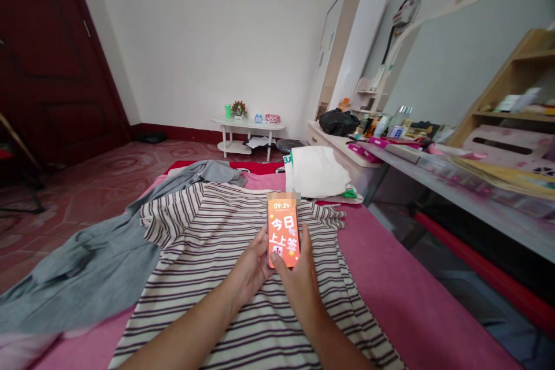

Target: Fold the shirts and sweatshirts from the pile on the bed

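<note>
A smartphone (283,230) with a lit orange screen is held upright over a striped shirt (203,243). My left hand (249,269) wraps its fingers round the phone's left edge. My right hand (299,277) grips the right edge, its thumb resting on the lower part of the screen. The cream shirt with dark stripes lies spread flat on a pink bedcover (390,289), directly under both hands.
A grey garment (99,260) lies crumpled to the left of the shirt. Folded white cloth (318,173) sits at the bed's far end. A cluttered desk (477,196) runs along the right. A small white table (248,127) stands by the far wall, a dark door (47,58) at left.
</note>
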Action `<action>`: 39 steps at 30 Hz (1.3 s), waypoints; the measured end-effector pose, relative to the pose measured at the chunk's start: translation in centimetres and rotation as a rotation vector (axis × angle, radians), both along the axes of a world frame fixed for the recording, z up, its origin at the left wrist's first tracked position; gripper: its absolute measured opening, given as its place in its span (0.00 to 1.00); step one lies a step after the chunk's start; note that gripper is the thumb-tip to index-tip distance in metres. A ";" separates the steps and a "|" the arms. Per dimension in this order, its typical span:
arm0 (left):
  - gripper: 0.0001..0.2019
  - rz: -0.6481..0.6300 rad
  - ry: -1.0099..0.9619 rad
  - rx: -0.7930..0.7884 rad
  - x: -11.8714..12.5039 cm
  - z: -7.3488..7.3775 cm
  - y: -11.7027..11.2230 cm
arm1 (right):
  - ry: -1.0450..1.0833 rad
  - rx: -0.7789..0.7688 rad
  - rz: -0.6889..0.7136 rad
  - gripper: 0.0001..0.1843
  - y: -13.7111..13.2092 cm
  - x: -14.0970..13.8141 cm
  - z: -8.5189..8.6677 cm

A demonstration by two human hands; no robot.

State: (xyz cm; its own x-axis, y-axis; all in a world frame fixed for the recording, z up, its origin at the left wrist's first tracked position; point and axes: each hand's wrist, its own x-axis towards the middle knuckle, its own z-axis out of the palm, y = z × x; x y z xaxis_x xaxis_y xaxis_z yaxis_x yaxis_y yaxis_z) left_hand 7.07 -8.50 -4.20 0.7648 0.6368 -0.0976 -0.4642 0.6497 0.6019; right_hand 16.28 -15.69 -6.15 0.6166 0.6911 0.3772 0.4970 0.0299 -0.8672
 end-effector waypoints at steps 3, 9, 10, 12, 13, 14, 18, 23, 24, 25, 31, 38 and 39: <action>0.31 -0.004 -0.001 0.000 -0.1 -0.1 0.1 | 0.079 0.020 0.028 0.45 0.0 0.2 0.3; 0.29 -0.006 -0.007 -0.002 -0.2 0.1 0.2 | 0.140 0.032 0.067 0.43 -0.1 0.9 0.1; 0.28 -0.006 -0.010 -0.004 -0.2 0.2 0.1 | 0.147 0.036 0.074 0.42 -0.1 1.1 0.0; 0.28 -0.004 -0.004 -0.012 -0.3 0.4 0.1 | 0.148 0.048 0.087 0.41 -0.1 1.2 -0.1; 0.27 -0.002 0.001 -0.014 -0.3 0.5 0.1 | 0.141 0.055 0.097 0.41 -0.1 1.3 -0.1; 0.27 0.000 0.002 -0.015 -0.4 0.5 0.1 | 0.132 0.063 0.105 0.41 -0.1 1.3 -0.2; 0.28 -0.009 -0.011 -0.008 -0.4 0.4 0.2 | 0.104 0.086 0.128 0.39 -0.1 1.2 -0.2; 0.28 -0.017 -0.017 0.002 -0.4 0.2 0.3 | 0.113 0.105 0.144 0.38 0.0 1.3 -0.2; 0.28 -0.018 -0.017 0.002 -0.4 0.2 0.3 | 0.113 0.106 0.143 0.38 0.0 1.3 -0.2; 0.28 -0.020 -0.017 0.003 -0.4 0.2 0.3 | 0.113 0.107 0.142 0.38 -0.1 1.3 -0.2; 0.26 -0.023 -0.014 0.011 -0.4 0.6 0.1 | 0.113 0.104 0.147 0.38 -0.2 1.3 -0.2; 0.26 -0.007 0.036 0.004 -0.5 0.6 0.1 | 0.090 0.117 0.147 0.37 -0.3 1.3 0.1; 0.26 -0.005 0.037 -0.001 -0.4 0.5 0.1 | 0.088 0.119 0.146 0.37 -0.3 1.3 0.1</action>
State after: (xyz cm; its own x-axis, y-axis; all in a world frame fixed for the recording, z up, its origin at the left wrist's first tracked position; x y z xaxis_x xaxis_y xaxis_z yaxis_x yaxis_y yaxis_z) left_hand 6.62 -8.36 -3.67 0.7641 0.6325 -0.1267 -0.4380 0.6529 0.6179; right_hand 17.57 -15.97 -6.01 0.5474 0.7292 0.4107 0.4020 0.2013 -0.8933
